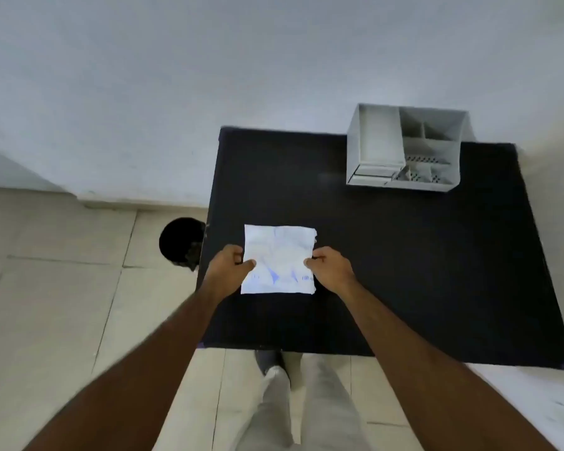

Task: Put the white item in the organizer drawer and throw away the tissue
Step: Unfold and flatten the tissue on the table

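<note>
A flat, crinkled white tissue (279, 258) with faint blue print lies spread over the near left part of the black table (404, 255). My left hand (230, 260) pinches its left edge, and my right hand (328, 263) pinches its right edge. The grey desk organizer (404, 148) stands at the table's far right, against the wall, with open compartments and a small drawer at its lower left front. No separate white item shows; whether one lies under the tissue is hidden.
A round black bin (179, 242) sits on the tiled floor just left of the table, partly hidden by the table edge. A white wall rises behind the table. My legs and a shoe (267, 362) are below the near edge.
</note>
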